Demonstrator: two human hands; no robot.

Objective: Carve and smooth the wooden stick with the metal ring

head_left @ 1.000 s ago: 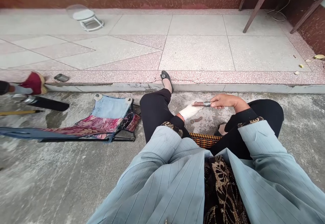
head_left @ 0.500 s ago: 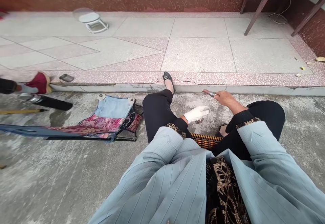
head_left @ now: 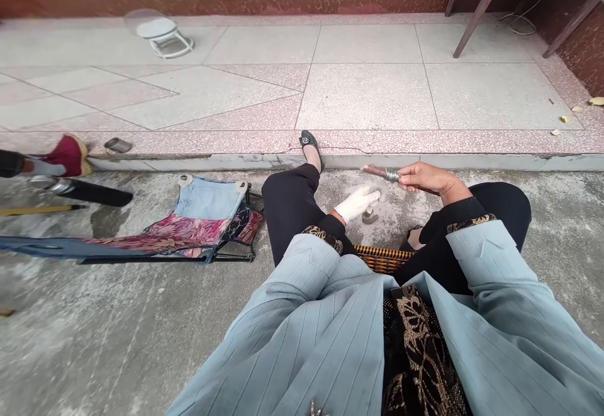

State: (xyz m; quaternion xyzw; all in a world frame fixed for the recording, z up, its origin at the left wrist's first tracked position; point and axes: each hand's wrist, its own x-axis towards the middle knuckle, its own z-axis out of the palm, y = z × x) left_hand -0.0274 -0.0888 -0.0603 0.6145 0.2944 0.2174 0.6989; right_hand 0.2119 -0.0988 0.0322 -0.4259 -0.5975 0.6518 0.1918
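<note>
My right hand (head_left: pixel 427 180) is bare and grips a short brown stick-like tool (head_left: pixel 376 170) with silvery wire or a metal band wound around its middle. Its pale tip points left, and the end inside the hand is hidden. Lower and to the left, my left hand (head_left: pixel 357 203) wears a white glove with its fingers pressed together; whatever they hold is hidden. Just below the glove shows a small curved metal piece (head_left: pixel 369 216); whether the hand touches it I cannot tell. Under me is a woven wicker seat (head_left: pixel 384 258).
A raised tiled step (head_left: pixel 368 95) runs across the front. To the left stand a low folding lounger (head_left: pixel 207 205) with patterned cloth, a black cylinder (head_left: pixel 99 191), and another person's red shoe (head_left: pixel 73 155). A white stool (head_left: pixel 170 37) and dark table legs (head_left: pixel 481 10) are farther back.
My right hand has turned, bringing the tool level and slightly left, with more of its wire winding visible. My gloved left hand has shifted slightly left and up, exposing more of the metal piece.
</note>
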